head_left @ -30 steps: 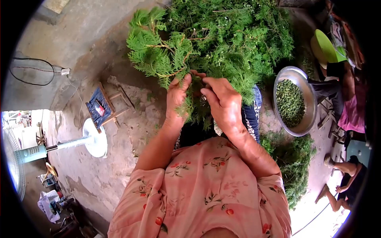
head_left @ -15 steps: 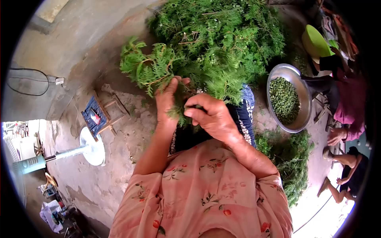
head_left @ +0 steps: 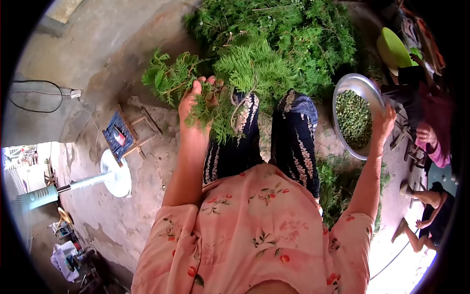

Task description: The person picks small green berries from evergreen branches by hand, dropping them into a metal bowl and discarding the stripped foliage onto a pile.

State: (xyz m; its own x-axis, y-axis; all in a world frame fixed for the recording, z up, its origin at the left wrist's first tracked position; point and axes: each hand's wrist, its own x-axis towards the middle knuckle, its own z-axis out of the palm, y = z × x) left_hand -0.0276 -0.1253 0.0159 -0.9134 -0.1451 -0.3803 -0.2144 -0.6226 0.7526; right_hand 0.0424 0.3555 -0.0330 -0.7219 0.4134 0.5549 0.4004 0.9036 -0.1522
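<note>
My left hand [head_left: 196, 105] is closed around a leafy evergreen branch [head_left: 215, 115], which looks like arborvitae. Its flat green sprays stick out to the left and hang over my left knee. My right hand [head_left: 384, 120] is at the right rim of a metal basin [head_left: 346, 147], its fingers apart and partly blurred. Inside the basin lie many small green cones [head_left: 353, 120]. Beyond my knees rises a large heap of cut evergreen branches [head_left: 303, 44].
More cut branches [head_left: 338, 196] lie on the floor beside my right leg. A low wooden stool [head_left: 121, 134] and a standing fan [head_left: 115, 174] are at left. A lime-green tub [head_left: 393, 51] stands at upper right. Two people sit at right, one in a maroon top [head_left: 433, 122].
My right hand has moved from beside my left hand out to the basin on the right. My left hand has shifted slightly left, still gripping the branch.
</note>
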